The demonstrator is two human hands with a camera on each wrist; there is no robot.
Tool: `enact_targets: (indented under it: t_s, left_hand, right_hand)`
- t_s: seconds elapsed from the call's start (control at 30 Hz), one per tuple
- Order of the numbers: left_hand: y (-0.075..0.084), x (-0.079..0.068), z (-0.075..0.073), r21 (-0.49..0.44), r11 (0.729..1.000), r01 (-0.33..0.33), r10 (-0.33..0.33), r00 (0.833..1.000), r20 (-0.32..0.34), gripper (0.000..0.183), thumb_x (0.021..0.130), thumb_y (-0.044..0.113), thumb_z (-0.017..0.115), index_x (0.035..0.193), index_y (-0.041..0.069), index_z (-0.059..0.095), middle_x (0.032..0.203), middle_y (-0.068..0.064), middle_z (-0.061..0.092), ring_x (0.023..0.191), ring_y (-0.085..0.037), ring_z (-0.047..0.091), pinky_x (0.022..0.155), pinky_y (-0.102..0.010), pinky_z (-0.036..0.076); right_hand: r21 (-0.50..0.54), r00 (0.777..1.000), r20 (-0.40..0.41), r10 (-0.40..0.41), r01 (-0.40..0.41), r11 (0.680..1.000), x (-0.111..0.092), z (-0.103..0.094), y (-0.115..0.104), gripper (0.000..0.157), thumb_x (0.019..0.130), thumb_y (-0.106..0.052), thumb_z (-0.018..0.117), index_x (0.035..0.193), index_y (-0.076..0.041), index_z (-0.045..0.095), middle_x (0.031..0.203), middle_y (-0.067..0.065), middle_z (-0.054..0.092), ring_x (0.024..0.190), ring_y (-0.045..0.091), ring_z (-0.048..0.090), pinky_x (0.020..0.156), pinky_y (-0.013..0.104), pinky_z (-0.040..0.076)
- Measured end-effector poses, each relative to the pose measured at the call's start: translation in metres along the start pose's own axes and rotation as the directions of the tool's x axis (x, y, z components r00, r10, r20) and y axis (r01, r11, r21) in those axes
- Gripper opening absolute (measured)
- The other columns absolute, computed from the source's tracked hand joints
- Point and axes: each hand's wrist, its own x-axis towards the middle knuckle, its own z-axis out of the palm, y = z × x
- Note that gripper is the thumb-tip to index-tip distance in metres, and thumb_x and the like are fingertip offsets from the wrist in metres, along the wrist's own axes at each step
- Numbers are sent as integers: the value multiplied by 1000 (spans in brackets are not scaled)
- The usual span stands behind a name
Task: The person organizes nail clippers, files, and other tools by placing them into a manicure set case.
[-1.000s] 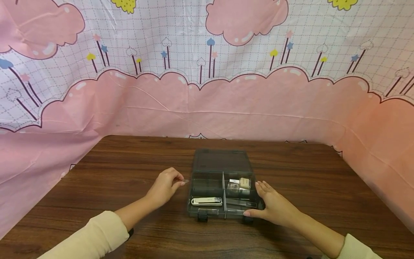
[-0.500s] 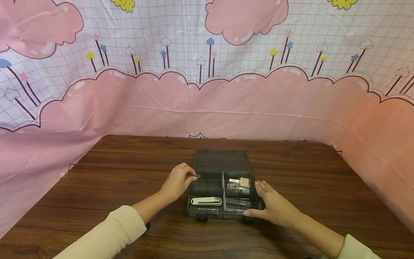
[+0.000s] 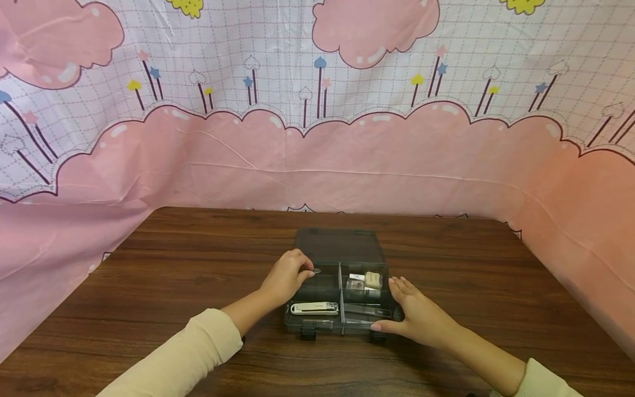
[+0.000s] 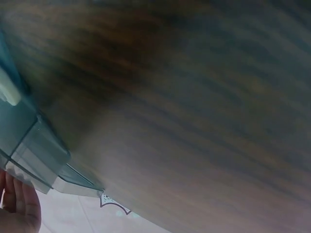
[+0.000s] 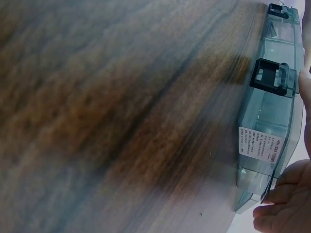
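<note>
My left hand (image 3: pixel 288 275) pinches a small clear piece (image 3: pixel 317 271) between thumb and fingers, over the back-left compartment of a dark see-through box (image 3: pixel 297 327). It is too small to make out its kind. Against the box's right side lie the fairly straight fingers of my right hand (image 3: pixel 421 314), its thumb at the front rim. A white nail clipper (image 3: pixel 314 309) lies in the front-left compartment. Small bottles, one with a beige label (image 3: pixel 373 280), sit back right. A slender tool (image 3: pixel 367 310) lies front right. In the right wrist view a printed label (image 5: pixel 261 144) shows on the box's side.
The box's lid (image 3: pixel 339 246) is folded back onto the brown wooden table (image 3: pixel 198 242). Whitish dividers (image 3: pixel 340 275) part the compartments, and black latches (image 3: pixel 308 331) stick out in front. A pink patterned cloth (image 3: pixel 307 160) hangs behind and around the table.
My left hand has moved right, from beside the box to over its back-left compartment, still pinching the clear piece. The right hand has stayed at the box's right side.
</note>
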Motion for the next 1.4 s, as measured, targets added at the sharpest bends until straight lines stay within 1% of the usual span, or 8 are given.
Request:
enact_targets:
  t_s: [0.1, 0.23, 0.47, 0.6, 0.9, 1.17, 1.27, 1.4]
  left_hand:
    - [1, 1, 2, 9, 1000, -6, 6, 1000, 20, 8, 81, 12, 65, 86, 6, 67, 87, -1, 59, 80, -13, 52, 68, -25, 49]
    - [2, 3, 5, 12, 1000, -21, 21, 999, 26, 8, 81, 12, 66, 85, 6, 66, 87, -1, 58, 79, -12, 52, 66, -23, 48]
    - [1, 4, 7, 26, 999, -40, 39, 998, 40, 12, 80, 11, 66, 89, 4, 67, 90, -3, 60, 85, -17, 55, 73, -27, 50]
    - [0, 3, 5, 23, 999, -41, 40, 998, 43, 13, 80, 11, 66, 91, 3, 67, 90, -4, 59, 85, -17, 56, 73, -27, 51]
    - [-2, -4, -5, 13, 999, -31, 31, 1000, -7, 12, 80, 11, 66, 90, 4, 67, 90, -1, 60, 86, -16, 56, 75, -28, 51]
    - [-5, -13, -17, 25, 999, -30, 31, 998, -56, 11, 78, 11, 68, 88, 5, 67, 87, 0, 60, 84, -14, 56, 71, -25, 50]
    - [-8, -18, -23, 33, 999, -17, 19, 998, -64, 11, 78, 10, 68, 87, 5, 67, 87, 0, 60, 81, -13, 56, 70, -23, 51]
    - [-12, -24, -29, 33, 999, -4, 6, 998, -59, 11, 78, 9, 68, 87, 4, 67, 87, 0, 60, 81, -13, 55, 70, -23, 51]
  right_hand:
    - [-5, 1000, 1, 0, 0, 1000, 0, 0, 0, 106, 69, -69, 56, 132, 13, 35, 136, 31, 37, 129, 45, 30, 100, 57, 33]
    - [-5, 1000, 4, -1, 1, 1000, 0, -1, -1, 105, 69, -69, 56, 132, 13, 35, 136, 31, 36, 129, 46, 30, 99, 57, 33]
    - [-1, 1000, -8, -3, 3, 1000, 0, 1, 0, 104, 69, -68, 57, 131, 13, 36, 136, 31, 37, 129, 46, 31, 99, 57, 34]
    - [2, 1000, -11, 0, 0, 1000, 0, 1, 1, 104, 69, -68, 58, 131, 13, 36, 136, 30, 37, 128, 45, 31, 99, 56, 34]
    - [-1, 1000, -9, 3, -3, 1000, -1, 1, 0, 105, 68, -69, 57, 132, 12, 35, 136, 30, 36, 129, 45, 30, 100, 56, 34]
    - [-3, 1000, -15, -4, 4, 1000, -1, 2, 1, 104, 69, -68, 57, 132, 13, 36, 136, 31, 37, 128, 45, 31, 99, 57, 34]
    - [0, 1000, -15, -2, 2, 1000, -1, 3, 1, 105, 69, -69, 56, 132, 13, 36, 136, 31, 36, 129, 45, 30, 99, 57, 34]
    - [-2, 1000, -18, -3, 3, 1000, -1, 3, 1, 106, 69, -70, 56, 131, 13, 36, 136, 31, 36, 129, 45, 31, 99, 57, 34]
